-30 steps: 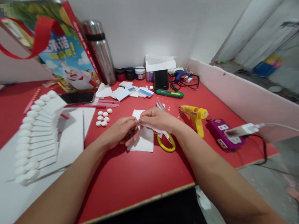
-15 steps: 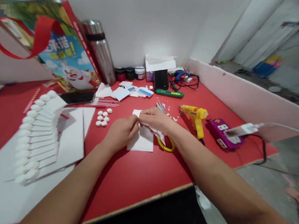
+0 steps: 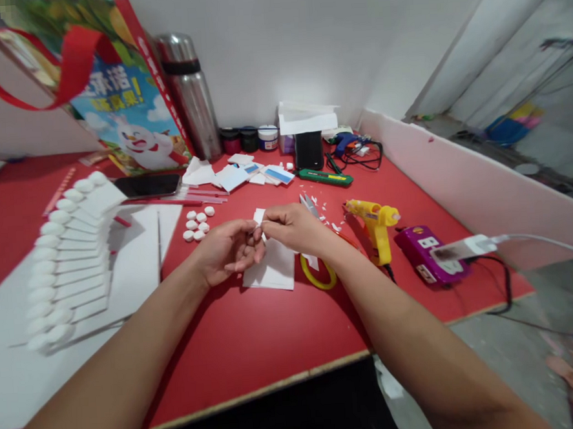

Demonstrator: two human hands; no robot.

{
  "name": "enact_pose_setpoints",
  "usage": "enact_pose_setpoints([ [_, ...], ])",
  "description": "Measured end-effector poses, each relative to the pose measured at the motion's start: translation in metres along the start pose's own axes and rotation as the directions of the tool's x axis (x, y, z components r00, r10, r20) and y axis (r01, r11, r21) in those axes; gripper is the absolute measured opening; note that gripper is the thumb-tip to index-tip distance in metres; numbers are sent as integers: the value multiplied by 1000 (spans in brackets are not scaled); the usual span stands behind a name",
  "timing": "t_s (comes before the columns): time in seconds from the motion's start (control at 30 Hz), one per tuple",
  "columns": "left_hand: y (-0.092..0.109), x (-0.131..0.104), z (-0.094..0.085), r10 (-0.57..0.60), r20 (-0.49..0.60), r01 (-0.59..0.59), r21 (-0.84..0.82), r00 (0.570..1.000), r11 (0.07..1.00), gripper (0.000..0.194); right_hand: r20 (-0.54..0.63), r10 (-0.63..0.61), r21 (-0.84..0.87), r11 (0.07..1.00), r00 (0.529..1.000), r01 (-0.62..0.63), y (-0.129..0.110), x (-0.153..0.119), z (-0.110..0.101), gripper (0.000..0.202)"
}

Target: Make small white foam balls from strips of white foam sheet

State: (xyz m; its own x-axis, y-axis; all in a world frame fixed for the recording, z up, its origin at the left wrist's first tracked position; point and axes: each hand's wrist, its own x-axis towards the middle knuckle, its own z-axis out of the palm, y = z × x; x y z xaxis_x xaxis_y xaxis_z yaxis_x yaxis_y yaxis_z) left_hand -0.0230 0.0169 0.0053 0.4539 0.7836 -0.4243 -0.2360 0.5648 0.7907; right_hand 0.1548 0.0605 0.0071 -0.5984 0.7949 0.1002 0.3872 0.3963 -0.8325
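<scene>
Work the small white piece [image 3: 259,226] at frame centre with light, even pressure, pinched between the fingertips of the loosely curled left hand [image 3: 231,251] and the closed fingertips of the right hand [image 3: 294,228], just over the white sheet [image 3: 271,272] and well clear of the scissors [image 3: 310,206] right of centre.

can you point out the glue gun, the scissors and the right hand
Glue gun [image 3: 374,221]: head view, on its yellow body
Scissors [image 3: 308,205]: head view, on the grey blades
Right hand [image 3: 294,228]: head view, on its back
</scene>
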Motion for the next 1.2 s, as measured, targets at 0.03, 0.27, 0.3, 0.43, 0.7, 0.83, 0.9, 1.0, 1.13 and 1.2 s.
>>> enact_pose_setpoints([
  [0.03,-1,0,0,11,-4,-11,8,1000,1000,25,3,-8,-10,1000,1000,8,1,0,0,23],
  [0.27,-12,3,0,300,-129,-226,404,945,886,20,-29,-6,-48,999,1000,4,-3,1,0,24],
  [0.3,-14,3,1,382,-142,-250,546,913,800,20,-33,15,-50,999,999,-17,-3,1,0,25],
  [0.43,-17,3,2,660,17,-219,949,751,225,20,-31,137,31,990,990,-136,-4,1,3,24],
  [0.7,-14,0,4,675,139,-60,988,725,-139,18,-31,175,123,978,984,-170,-4,0,5,23],
  [0.83,-15,0,3,708,91,-34,995,700,-95,22,-98,82,67,995,992,-76,-4,3,9,30],
  [0.9,-15,0,1,720,60,-70,997,691,-16,26,-71,178,226,961,981,-158,-7,3,9,33],
  [1.0,-15,0,-2,722,45,-146,986,691,78,29,84,377,503,783,922,-366,-12,1,7,33],
  [1.13,-14,-1,-1,715,70,-170,983,696,68,30,369,415,654,520,832,-549,-17,0,1,31],
  [1.2,-14,-2,0,705,74,-160,986,705,57,30,435,420,686,420,797,-595,-18,-1,-2,28],
])
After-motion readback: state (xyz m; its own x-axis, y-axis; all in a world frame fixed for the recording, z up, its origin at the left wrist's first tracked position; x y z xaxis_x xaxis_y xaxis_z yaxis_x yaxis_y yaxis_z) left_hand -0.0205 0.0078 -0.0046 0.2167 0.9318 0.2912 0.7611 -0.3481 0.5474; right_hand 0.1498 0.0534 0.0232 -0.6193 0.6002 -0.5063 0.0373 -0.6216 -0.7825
